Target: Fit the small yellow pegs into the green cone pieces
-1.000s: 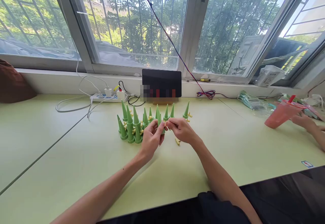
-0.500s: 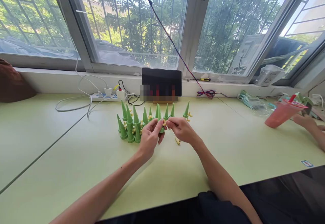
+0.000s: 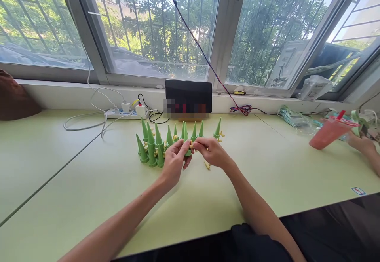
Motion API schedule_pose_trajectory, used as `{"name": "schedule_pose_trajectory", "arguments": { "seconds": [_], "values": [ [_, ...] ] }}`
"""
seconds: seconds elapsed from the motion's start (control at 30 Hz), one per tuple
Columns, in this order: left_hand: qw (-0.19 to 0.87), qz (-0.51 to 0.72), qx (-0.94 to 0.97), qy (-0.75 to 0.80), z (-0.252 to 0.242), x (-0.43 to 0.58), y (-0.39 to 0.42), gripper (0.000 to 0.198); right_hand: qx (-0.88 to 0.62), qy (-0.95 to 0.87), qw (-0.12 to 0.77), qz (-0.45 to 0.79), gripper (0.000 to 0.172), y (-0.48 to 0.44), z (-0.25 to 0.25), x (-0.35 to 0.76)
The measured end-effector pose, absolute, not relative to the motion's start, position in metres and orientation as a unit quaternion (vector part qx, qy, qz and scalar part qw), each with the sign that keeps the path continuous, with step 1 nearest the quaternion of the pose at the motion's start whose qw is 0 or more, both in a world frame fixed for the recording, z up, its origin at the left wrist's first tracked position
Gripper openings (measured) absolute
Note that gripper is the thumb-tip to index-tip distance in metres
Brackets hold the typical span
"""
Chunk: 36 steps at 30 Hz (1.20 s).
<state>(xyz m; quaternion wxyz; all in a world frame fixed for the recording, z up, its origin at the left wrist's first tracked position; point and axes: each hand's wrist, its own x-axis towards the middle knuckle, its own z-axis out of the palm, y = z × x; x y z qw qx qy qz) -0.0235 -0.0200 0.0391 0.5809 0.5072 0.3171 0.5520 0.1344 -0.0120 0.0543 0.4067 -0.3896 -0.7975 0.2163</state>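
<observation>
One green cone (image 3: 186,135) is held upright in front of the black screen (image 3: 188,93): the fingers of the left hand (image 3: 174,160) grasp it; those of the right hand (image 3: 214,152) pinch a yellow fitting (image 3: 191,145) at its side. Compared with half a second earlier, both grips are essentially unchanged; work on this cone is judged unfinished.

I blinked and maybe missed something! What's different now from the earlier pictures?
At the far right, another person's hand has shifted slightly right, away from the pink cup. The left hand still holds a green cone, and the right hand still pinches a yellow piece. The other cones stayed put.
</observation>
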Motion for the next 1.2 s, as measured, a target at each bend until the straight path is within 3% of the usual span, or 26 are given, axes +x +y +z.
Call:
{"name": "schedule_pose_trajectory", "arguments": {
  "seconds": [1.2],
  "values": [
    [0.532, 0.553, 0.55, 0.33, 0.0359, -0.0246, -0.0194, 0.034, -0.395, -0.803, 0.396, 0.207, 0.035, -0.0097, 0.0516, 0.1348]
  ]
}}
